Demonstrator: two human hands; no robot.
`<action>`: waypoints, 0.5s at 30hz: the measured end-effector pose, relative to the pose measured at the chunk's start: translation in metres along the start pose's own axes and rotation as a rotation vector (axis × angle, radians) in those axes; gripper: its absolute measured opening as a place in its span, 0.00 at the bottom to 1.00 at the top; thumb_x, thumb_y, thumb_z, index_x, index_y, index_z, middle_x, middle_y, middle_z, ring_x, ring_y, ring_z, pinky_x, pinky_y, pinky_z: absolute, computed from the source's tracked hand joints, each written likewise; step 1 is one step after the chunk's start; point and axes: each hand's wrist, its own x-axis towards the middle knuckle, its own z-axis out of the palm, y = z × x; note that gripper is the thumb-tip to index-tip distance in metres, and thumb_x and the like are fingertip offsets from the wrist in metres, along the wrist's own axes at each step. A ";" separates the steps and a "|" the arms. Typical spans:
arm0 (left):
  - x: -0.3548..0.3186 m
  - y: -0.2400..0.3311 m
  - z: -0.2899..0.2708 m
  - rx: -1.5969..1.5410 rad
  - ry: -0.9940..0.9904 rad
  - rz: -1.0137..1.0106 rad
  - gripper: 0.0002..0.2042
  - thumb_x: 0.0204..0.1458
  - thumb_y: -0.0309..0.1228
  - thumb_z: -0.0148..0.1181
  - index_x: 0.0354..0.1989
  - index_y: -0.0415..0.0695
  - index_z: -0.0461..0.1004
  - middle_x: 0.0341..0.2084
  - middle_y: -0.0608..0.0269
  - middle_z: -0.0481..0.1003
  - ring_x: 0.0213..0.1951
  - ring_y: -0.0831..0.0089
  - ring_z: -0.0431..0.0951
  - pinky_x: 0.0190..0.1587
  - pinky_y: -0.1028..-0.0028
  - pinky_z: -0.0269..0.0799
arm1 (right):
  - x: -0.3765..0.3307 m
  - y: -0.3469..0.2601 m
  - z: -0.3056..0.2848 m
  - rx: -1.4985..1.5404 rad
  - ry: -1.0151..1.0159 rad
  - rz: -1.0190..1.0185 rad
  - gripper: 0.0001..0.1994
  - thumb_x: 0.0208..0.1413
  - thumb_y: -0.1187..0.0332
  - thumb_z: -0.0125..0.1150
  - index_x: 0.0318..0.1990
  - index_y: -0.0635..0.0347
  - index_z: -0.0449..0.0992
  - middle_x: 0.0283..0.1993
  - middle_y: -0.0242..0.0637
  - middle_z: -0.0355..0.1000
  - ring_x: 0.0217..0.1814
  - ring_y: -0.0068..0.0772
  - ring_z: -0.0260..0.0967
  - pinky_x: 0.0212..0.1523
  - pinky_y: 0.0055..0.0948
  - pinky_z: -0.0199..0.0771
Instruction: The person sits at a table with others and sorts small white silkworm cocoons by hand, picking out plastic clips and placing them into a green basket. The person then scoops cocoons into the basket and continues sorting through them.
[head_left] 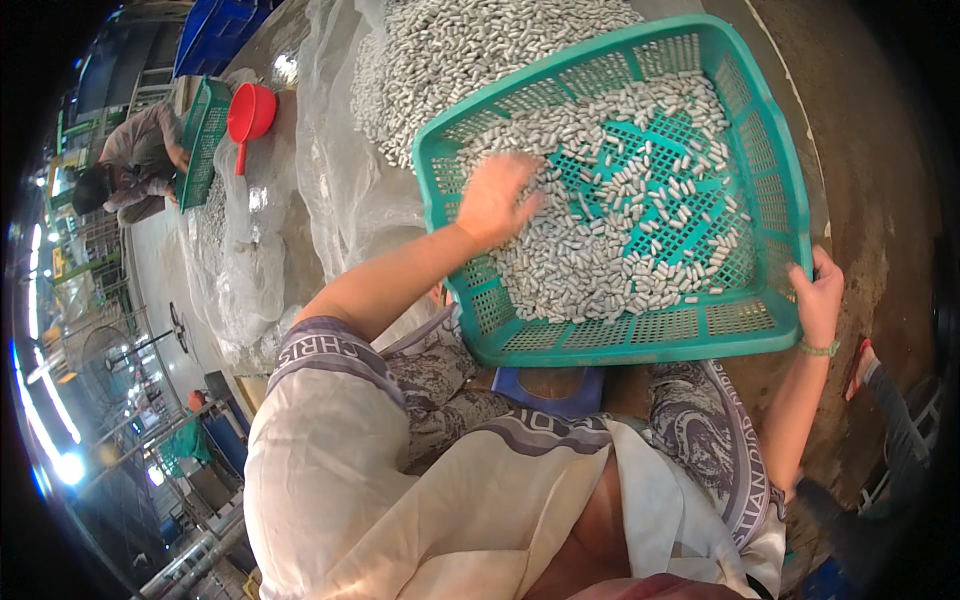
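A green plastic basket [640, 345] with a latticed bottom and slotted walls sits tilted in front of me, over my knees. Many small grey-white, capsule-shaped pieces [590, 265] lie in it, thickest at the left and near side; the green lattice shows through in the middle. My left hand [497, 200] is over the pieces at the basket's left side, blurred by motion, its thumb apart from the fingers, and no piece can be made out in its grasp. At the near right corner, my right hand [820, 290] grips the rim, thumb on the inside.
A large heap of the same pieces [480, 60] lies beyond the basket on clear plastic sheeting [345, 190]. At left are a red dipper [250, 112] and another person [140, 160] handling a green basket [205, 140]. A blue stool [550, 392] shows beneath me. Someone's foot [860, 368] is at right.
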 end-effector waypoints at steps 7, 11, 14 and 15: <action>0.034 0.031 0.063 0.152 0.410 -0.823 0.34 0.42 0.48 0.59 0.53 0.35 0.60 0.47 0.46 0.64 0.47 0.50 0.64 0.50 0.57 0.60 | 0.005 -0.002 -0.003 0.122 -0.059 0.039 0.09 0.43 0.76 0.54 0.19 0.62 0.59 0.20 0.23 0.51 0.24 0.16 0.47 0.25 0.20 0.50; 0.052 0.084 0.055 -0.238 0.178 -0.360 0.31 0.43 0.46 0.59 0.54 0.42 0.61 0.47 0.47 0.64 0.49 0.50 0.64 0.50 0.57 0.61 | 0.003 0.011 -0.010 0.010 -0.059 0.058 0.09 0.43 0.76 0.54 0.19 0.62 0.59 0.21 0.23 0.51 0.26 0.15 0.47 0.26 0.19 0.49; 0.055 0.052 0.047 -0.251 0.420 -0.212 0.26 0.43 0.42 0.59 0.50 0.43 0.65 0.42 0.49 0.68 0.47 0.50 0.65 0.50 0.58 0.61 | -0.006 0.004 -0.005 0.155 -0.043 0.092 0.10 0.43 0.77 0.54 0.19 0.62 0.59 0.21 0.23 0.51 0.25 0.15 0.46 0.26 0.19 0.49; 0.051 0.023 0.032 -0.125 0.380 -0.505 0.27 0.44 0.41 0.58 0.51 0.40 0.63 0.44 0.48 0.66 0.48 0.51 0.64 0.52 0.58 0.60 | -0.005 0.005 -0.005 0.157 -0.039 0.083 0.10 0.43 0.77 0.54 0.19 0.62 0.58 0.22 0.23 0.51 0.25 0.16 0.46 0.26 0.19 0.49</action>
